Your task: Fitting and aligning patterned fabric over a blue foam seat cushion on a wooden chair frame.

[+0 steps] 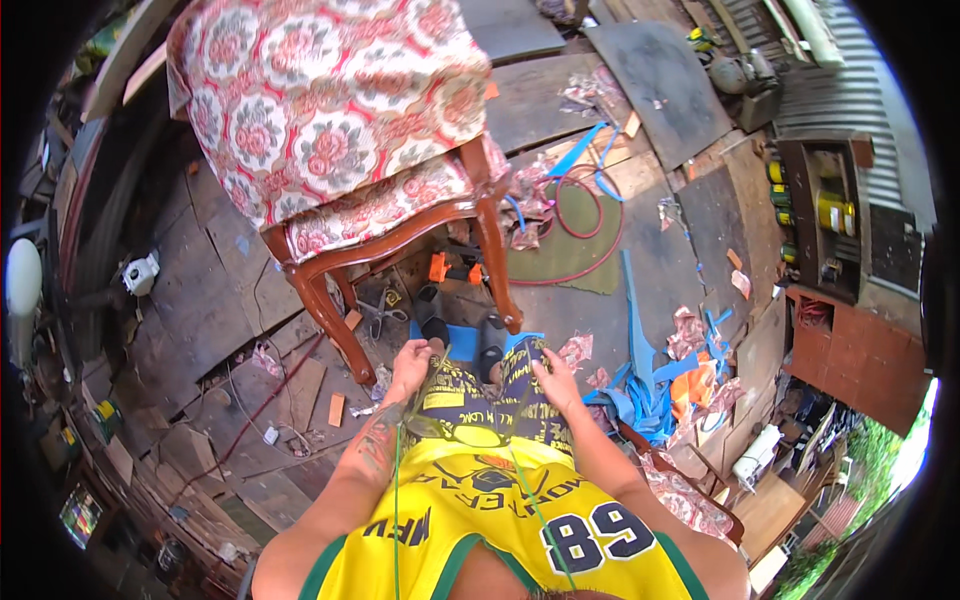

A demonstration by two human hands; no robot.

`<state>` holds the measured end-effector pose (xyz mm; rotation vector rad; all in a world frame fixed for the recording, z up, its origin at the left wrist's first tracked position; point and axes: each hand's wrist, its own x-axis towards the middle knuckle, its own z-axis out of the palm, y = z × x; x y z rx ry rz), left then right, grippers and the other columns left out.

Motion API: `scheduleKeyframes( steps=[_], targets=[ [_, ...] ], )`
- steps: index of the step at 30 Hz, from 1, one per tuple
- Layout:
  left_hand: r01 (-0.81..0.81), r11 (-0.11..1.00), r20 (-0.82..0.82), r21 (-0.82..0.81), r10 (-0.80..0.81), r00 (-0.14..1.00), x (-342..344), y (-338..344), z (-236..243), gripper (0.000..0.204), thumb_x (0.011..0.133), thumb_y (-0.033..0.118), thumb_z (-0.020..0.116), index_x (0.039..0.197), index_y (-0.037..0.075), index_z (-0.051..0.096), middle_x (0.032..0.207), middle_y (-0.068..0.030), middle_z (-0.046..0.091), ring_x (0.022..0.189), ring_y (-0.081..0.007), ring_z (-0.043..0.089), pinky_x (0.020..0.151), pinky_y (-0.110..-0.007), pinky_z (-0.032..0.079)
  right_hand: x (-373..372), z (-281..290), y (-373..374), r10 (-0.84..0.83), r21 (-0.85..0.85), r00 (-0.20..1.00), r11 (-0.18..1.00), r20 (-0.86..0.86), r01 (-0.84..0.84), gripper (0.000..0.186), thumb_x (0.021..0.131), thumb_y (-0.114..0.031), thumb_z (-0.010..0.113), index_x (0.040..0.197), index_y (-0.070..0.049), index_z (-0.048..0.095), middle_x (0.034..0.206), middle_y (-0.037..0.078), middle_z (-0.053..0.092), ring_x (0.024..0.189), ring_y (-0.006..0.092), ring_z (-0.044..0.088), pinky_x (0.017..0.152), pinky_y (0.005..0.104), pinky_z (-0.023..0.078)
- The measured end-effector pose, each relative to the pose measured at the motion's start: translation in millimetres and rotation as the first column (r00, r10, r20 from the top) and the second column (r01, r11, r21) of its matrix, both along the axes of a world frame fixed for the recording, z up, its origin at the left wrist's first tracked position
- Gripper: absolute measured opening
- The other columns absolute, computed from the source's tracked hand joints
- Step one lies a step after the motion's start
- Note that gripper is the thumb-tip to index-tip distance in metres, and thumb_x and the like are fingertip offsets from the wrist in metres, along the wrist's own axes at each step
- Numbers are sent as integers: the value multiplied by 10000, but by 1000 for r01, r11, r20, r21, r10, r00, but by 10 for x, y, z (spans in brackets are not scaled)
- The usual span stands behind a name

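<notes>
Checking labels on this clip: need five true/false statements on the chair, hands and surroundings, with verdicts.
1. The chair has a floral cover. True.
2. The left hand is gripping a chair leg. False: it is at the shorts, apart from the chair.
3. The right hand is apart from the chair. True.
4. The chair's front legs are bare grey metal. False: the legs are glossy reddish brown and look like wood.
5. Blue scraps lie on the floor to the person's right. True.
6. The person's shirt is plain blue. False: the shirt is yellow with green trim and dark markings.
</notes>
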<state>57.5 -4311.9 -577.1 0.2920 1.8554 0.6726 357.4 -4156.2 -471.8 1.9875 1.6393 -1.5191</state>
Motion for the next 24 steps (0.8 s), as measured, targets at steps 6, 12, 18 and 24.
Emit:
scheduleKeyframes(
  steps=[6, 12, 18, 24],
  targets=[
    [28, 982, -83, -188, -44, 996, -313, -220, 280, 322, 904, 247, 663, 1151, 40, 677, 1049, -156, 729, 1006, -250, 693, 915, -343, 516, 1389, 537, 113, -617, -173, 787, 778, -30, 604, 373, 946, -344, 643, 1063, 5, 705, 934, 87, 709, 773, 173, 664, 651, 318, 533],
    [-134, 973, -370, -189, 56, 927, -328, 198, 639, 316, 896, 247, 666, 1123, 28, 673, 1019, -157, 728, 993, -265, 692, 892, -371, 517, 2571, 647, 228, -9, -455, 978, 884, 207, 104, 347, 922, -342, 656, 997, -10, 722, 830, 95, 697, 700, 159, 649, 583, 319, 527],
    [-253, 963, -511, -94, 172, 842, 383, 1278, 1175, 466, 922, 243, 657, 1282, -27, 537, 1143, -201, 685, 1075, -315, 662, 940, -382, 498, 3378, 529, 1225, -323, -461, 943, 827, 80, 322, 397, 939, -391, 647, 1214, -105, 669, 1013, 68, 698, 791, 164, 644, 625, 333, 540],
    [-197, 976, -560, -94, 112, 821, 1009, 2335, 1252, 584, 908, 244, 646, 1398, -10, 456, 1381, -266, 537, 1309, -405, 501, 1087, -434, 399, 4329, 694, 1704, -329, -462, 924, 800, 196, 383, 441, 964, -398, 604, 1272, -82, 602, 947, 69, 670, 752, 197, 645, 583, 370, 549]
  ],
)
